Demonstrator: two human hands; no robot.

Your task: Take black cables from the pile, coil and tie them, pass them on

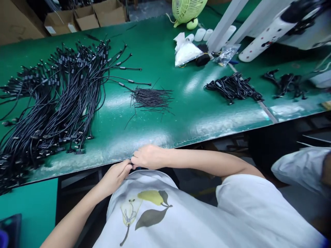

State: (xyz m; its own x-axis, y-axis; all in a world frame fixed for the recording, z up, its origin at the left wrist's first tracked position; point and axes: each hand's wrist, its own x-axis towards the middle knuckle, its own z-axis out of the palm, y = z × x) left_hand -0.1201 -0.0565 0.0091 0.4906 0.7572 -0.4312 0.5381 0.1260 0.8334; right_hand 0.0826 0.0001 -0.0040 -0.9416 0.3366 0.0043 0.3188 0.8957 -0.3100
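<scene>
At the table's front edge my left hand [117, 175] and my right hand [148, 157] meet, fingertips almost touching. Both are closed in a pinch. A small dark bit shows between them, too hidden to name. Beyond them on the green table [186, 119] lies a loose pile of thin black ties [152, 98]. To the left spreads a large heap of black cables [74, 86] with plugs at their ends and grey sleeves along them. Several cable ends stick out from the heap toward the ties.
Bundled black cables [234, 88] lie to the right, with another bundle [286, 84] farther over. At the back are a green fan [188, 12], white rolls [200, 34], a white bag [187, 53] and a spotted white cylinder [267, 36]. Cardboard boxes [86, 22] stand behind.
</scene>
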